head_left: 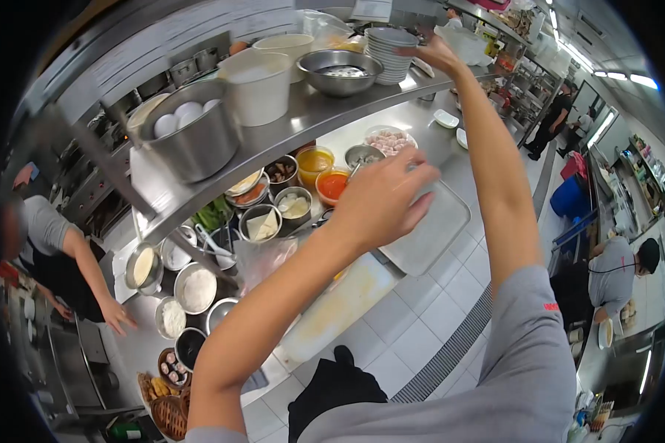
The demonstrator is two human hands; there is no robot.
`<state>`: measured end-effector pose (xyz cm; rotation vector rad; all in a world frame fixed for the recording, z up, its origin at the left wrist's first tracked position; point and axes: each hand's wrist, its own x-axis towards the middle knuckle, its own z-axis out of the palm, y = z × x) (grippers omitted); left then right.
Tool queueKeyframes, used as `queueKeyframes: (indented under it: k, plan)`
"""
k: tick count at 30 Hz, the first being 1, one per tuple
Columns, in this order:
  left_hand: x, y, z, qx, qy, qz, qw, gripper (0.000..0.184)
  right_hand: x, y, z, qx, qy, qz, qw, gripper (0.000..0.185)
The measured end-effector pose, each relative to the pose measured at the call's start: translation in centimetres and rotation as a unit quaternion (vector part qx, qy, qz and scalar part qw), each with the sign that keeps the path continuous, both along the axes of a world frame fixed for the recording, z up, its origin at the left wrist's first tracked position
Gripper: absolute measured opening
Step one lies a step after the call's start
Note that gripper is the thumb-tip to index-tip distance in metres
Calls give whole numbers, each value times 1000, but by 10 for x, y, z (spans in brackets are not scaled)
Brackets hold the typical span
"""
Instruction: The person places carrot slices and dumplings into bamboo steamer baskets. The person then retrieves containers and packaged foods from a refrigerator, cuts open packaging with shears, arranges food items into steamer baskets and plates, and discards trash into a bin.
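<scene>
My right hand (437,55) is raised to the upper steel shelf, fingers stretched toward a stack of grey-white plates (391,55). Its fingertips are at the right side of the stack; whether they touch it is unclear. My left hand (388,198) hovers above the counter, slightly blurred, with thumb and fingers apart and nothing visible in it. Below and beside it lies a flat metal tray (440,232). Close by are a container of orange-red sauce (332,186), a steel bowl of grey pieces (363,156) and a plate of pale pink pieces (393,138).
On the shelf stand a steel bowl (340,71), a white tub (257,88) and a steel pot with eggs (192,144). Several ingredient bowls crowd the counter near a stained cutting board (340,306). A co-worker's hand (116,314) rests at left; other people stand at right.
</scene>
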<state>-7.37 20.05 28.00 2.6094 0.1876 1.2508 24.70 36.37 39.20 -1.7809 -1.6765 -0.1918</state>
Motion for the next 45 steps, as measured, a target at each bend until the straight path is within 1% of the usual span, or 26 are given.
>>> queueKeyframes:
  k: [1,3,4,6,8,10,14,15,16,17,19,20,23,24,25,27,29,32,35,36,38,39,40,42,43,45]
  plan:
    - [25,3,-6,-2,4,1,1000,29,7,21,6,-2,4,1,1000,112]
    - [67,13,-17,-146,22,-61,987,29,16,61,14,-56,-96,-34,993,102]
    - [78,18,-26,-150,26,-58,987,29,21,73,15,-60,-92,-31,994,102]
    - [95,26,-41,-239,4,-117,964,31,20,87,37,-318,-46,84,943,79]
    - [103,39,-47,-256,-6,-111,960,33,-1,60,37,-269,-34,47,961,75]
    - [112,53,-48,-272,-17,-100,957,35,2,65,30,-153,69,123,978,75]
    - [143,98,-39,-335,-95,-95,933,35,32,87,24,-145,70,179,971,81]
    - [150,107,-36,-372,-120,-91,916,36,36,84,18,-89,118,188,971,88]
    - [157,113,-34,-373,-122,-86,916,36,41,79,15,-62,141,149,977,88]
    - [162,117,-31,-436,-141,-112,882,36,45,73,13,-33,164,110,980,89]
    - [171,119,-29,-502,-173,-148,834,38,104,60,-10,72,85,216,970,88]
    - [178,120,-31,-509,-191,-153,826,40,73,18,-11,79,109,140,981,72]
    - [192,110,-58,-595,-176,-234,749,47,80,-57,-60,84,-29,73,993,75]
    - [188,99,-71,-562,-175,-247,770,53,76,-86,-83,68,-85,66,992,76]
    - [169,81,-76,-635,-147,-265,711,61,53,-112,-113,56,18,136,989,78]
    - [77,28,-63,-720,-111,-245,640,70,-12,-164,-160,58,-161,206,963,89]
    - [37,-10,-112,-662,-248,-169,687,68,-127,-204,-202,33,-9,261,965,87]
    - [-89,-61,-165,-655,-292,-15,697,54,-254,-227,-250,34,39,370,927,85]
    - [-221,-128,-196,-673,-404,106,611,49,-387,-246,-287,-26,67,457,887,86]
    - [-255,-147,-171,-615,-485,138,606,46,-433,-253,-296,-27,93,497,863,85]
    - [-332,-191,-208,-527,-456,373,612,44,-522,-273,-313,-44,141,566,811,83]
    - [-375,-212,-218,-495,-388,506,590,44,-560,-282,-323,-60,159,596,785,81]
    - [-406,-227,-214,-430,-404,599,541,45,-596,-293,-333,-73,184,607,769,77]
    - [-489,-252,-238,-378,-403,659,512,41,-645,-311,-373,-122,190,609,761,75]
    - [-526,-261,-257,-383,-404,654,513,41,-664,-318,-394,-153,118,600,776,75]
    - [-585,-274,-287,-369,-213,750,506,35,-692,-331,-420,-188,24,580,792,66]
